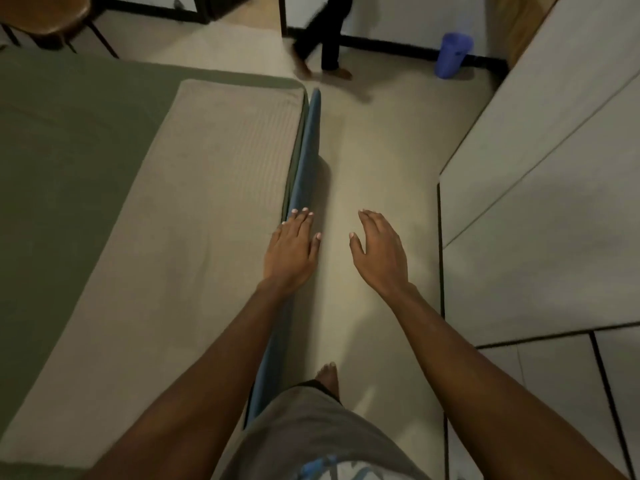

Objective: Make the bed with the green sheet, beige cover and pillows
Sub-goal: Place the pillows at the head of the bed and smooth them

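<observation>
The green sheet [69, 157] covers the bed on the left. Over its right part lies the beige cover [194, 216], smooth, reaching the bed's right edge. Along that edge a blue mattress side [306, 157] shows. My left hand [292, 251] hangs flat over the bed's edge, fingers straight, fingertips at the blue side. To its right my right hand [379, 251] hovers above the floor, fingers spread and relaxed, holding nothing. No pillows are in view.
A beige floor strip [381, 150] runs between the bed and grey cabinets [540, 168] on the right. Another person's legs [325, 43] step at the far end. A blue bin [453, 55] stands by the wall. A wooden chair [45, 15] sits top left.
</observation>
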